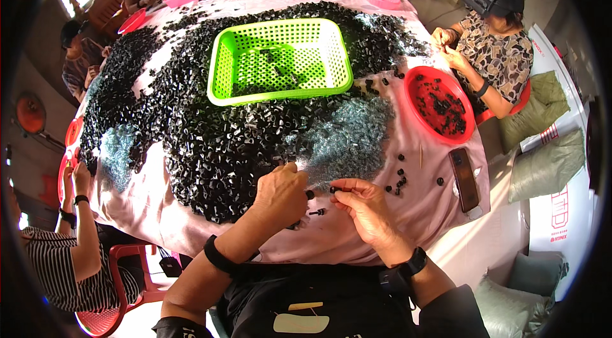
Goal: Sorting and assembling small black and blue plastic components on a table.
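Observation:
My right hand (366, 210) pinches a small black plastic part (335, 189) between thumb and forefinger, above the pink cloth. To its left, my left hand (282, 193) is closed with fingers curled down at the edge of the piles; what it holds, if anything, is hidden. Beside its fingertips is another black piece (310, 194), and just below lies a black part with a thin stem (317, 212). A heap of small black plastic parts (210, 147) spreads left of my hands. Beyond them sits a pile of small shiny, silvery-blue pieces (350, 137).
A green perforated basket (280, 97) stands on the black heap, a few parts inside. At right are a red basin (468, 131) with black parts, a phone (464, 179), a thin stick (421, 155) and several loose parts. Co-workers sit around the table; sacks (548, 163) lie at right.

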{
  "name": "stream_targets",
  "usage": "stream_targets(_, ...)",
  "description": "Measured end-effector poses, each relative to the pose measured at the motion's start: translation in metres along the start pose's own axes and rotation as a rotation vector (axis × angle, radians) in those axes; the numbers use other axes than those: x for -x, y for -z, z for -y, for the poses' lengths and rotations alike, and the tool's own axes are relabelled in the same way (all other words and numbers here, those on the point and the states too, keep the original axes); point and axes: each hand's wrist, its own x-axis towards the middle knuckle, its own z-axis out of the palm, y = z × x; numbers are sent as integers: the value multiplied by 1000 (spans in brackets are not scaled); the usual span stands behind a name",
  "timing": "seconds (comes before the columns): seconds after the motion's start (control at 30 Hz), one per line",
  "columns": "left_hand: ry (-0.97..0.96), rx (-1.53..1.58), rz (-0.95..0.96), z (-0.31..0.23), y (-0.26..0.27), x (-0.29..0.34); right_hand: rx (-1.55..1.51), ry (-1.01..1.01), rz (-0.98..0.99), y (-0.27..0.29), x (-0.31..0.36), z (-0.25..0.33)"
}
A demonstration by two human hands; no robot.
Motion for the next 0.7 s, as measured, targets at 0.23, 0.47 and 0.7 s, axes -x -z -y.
stream_targets(0.23,-10,14,-49,-1,-6,1,-5,33,30,0,-3,-2)
stream_targets(0.47,-159,352,-106,-6,17,1,33,27,44,-1,-3,-4)
stream_targets(0.7,-253,367,-89,-16,17,0,56,5,56,-11,-2,2)
